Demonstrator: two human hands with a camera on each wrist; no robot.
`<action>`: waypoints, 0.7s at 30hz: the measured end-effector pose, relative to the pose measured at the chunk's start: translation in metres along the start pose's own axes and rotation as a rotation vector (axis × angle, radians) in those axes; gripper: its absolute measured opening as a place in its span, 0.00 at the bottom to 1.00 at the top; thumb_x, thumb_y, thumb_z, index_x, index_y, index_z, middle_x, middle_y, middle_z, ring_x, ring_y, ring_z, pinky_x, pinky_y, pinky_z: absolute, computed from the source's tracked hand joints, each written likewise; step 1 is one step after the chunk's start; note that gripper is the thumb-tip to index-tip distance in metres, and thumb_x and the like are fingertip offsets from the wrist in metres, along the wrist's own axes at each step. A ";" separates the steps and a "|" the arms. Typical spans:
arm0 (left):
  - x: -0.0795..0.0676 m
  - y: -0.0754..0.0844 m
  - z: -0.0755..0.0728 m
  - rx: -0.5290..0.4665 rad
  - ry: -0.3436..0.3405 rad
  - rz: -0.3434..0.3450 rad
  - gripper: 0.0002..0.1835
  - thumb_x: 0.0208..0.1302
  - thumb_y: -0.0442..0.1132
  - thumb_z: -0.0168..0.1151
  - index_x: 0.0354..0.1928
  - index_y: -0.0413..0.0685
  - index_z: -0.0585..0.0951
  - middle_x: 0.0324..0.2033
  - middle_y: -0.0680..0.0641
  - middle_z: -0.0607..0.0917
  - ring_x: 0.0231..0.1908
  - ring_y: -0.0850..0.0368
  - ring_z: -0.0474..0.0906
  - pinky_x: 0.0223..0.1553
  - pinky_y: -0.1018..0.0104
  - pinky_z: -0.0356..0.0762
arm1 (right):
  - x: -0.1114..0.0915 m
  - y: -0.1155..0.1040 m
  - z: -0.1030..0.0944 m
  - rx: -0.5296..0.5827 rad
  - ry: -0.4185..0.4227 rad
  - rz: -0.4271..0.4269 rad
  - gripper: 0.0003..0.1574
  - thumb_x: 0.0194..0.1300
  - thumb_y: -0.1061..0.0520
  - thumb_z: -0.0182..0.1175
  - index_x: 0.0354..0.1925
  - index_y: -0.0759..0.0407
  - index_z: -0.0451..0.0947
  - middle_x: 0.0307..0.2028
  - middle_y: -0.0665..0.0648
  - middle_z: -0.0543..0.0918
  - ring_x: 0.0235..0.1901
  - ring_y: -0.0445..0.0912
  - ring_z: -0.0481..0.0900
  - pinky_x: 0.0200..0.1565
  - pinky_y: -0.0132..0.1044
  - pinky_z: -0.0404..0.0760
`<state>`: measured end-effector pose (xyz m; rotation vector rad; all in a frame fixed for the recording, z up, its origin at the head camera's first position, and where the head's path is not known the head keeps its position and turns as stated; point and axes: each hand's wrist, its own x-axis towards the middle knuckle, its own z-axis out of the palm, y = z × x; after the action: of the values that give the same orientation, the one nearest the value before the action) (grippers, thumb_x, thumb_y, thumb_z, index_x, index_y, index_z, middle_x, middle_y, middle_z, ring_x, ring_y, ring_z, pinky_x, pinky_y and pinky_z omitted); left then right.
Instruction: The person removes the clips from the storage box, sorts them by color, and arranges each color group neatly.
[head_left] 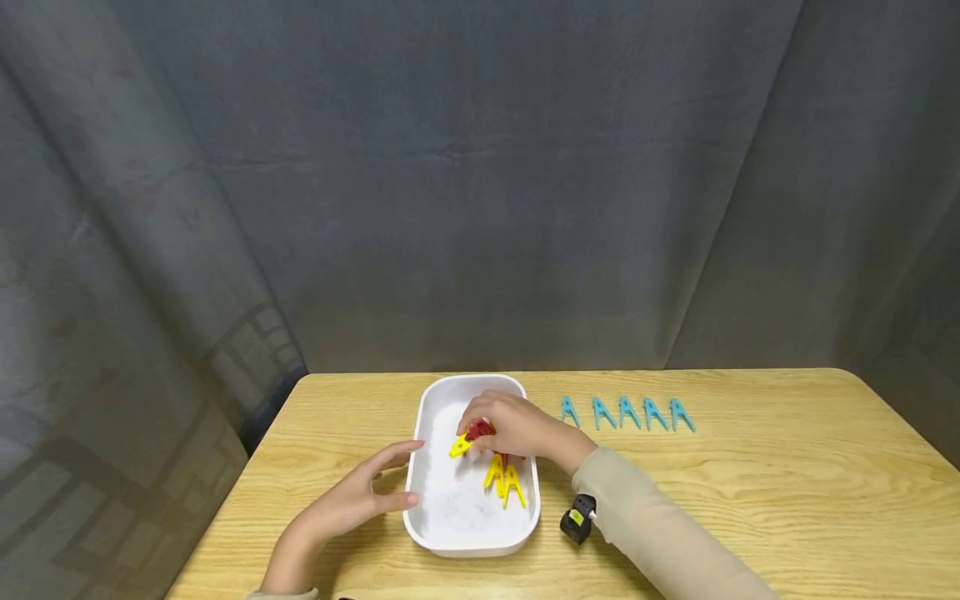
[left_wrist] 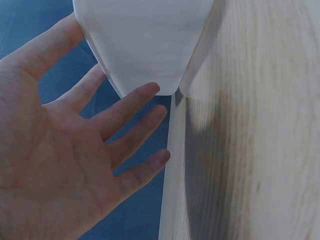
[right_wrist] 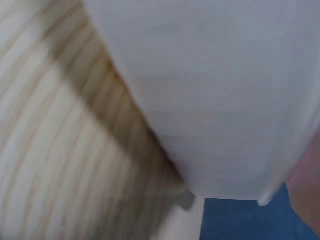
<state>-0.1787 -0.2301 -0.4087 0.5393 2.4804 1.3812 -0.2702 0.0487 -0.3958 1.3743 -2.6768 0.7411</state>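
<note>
A white rectangular tray (head_left: 450, 533) stands on the table with red and yellow plastic clothespins inside. My right hand (head_left: 517, 427) reaches in over its right rim, thumb and fingers curled around red clothespins (head_left: 481, 429) and a yellow clothespin (head_left: 460, 447). Below that hand lie more yellow clothespins (head_left: 512, 485), with bits of red beside them; the hand covers part of the pile. At the tray's left side, my left hand (head_left: 348, 500) is spread, its fingertips by the rim. In the left wrist view the left hand (left_wrist: 65, 145) has extended, separated fingers beside the tray wall (left_wrist: 145, 45).
Several light-blue clothespins (head_left: 627, 412) lie in a row on the wooden table (head_left: 787, 467), right of the tray. A small black device (head_left: 577, 518) is on the right wrist. Dark grey cloth (head_left: 480, 208) hangs behind the table. Tray wall (right_wrist: 215, 100) fills much of the right wrist view.
</note>
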 end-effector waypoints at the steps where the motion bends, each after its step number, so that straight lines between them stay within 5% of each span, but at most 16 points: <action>1: 0.000 0.000 0.000 -0.001 0.000 -0.001 0.35 0.64 0.45 0.68 0.71 0.53 0.68 0.68 0.40 0.68 0.68 0.34 0.61 0.61 0.32 0.61 | -0.001 -0.001 -0.002 0.013 0.015 0.008 0.14 0.56 0.53 0.75 0.43 0.47 0.86 0.42 0.44 0.84 0.48 0.42 0.76 0.56 0.39 0.73; 11: 0.000 0.000 -0.003 0.007 0.004 0.001 0.35 0.64 0.45 0.69 0.71 0.53 0.67 0.68 0.40 0.69 0.68 0.34 0.61 0.61 0.32 0.61 | -0.020 -0.016 -0.016 0.102 0.191 0.073 0.16 0.54 0.53 0.76 0.44 0.47 0.86 0.43 0.41 0.83 0.49 0.41 0.76 0.55 0.44 0.77; 21: 0.000 0.003 -0.006 -0.014 0.002 -0.005 0.36 0.64 0.43 0.68 0.72 0.50 0.66 0.69 0.39 0.68 0.68 0.33 0.60 0.61 0.31 0.60 | -0.042 -0.026 -0.019 0.179 0.310 0.238 0.17 0.54 0.54 0.76 0.42 0.44 0.84 0.43 0.40 0.82 0.48 0.43 0.78 0.55 0.47 0.78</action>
<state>-0.1800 -0.2333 -0.4034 0.5283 2.4700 1.3969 -0.2279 0.0757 -0.3789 0.8832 -2.5974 1.1350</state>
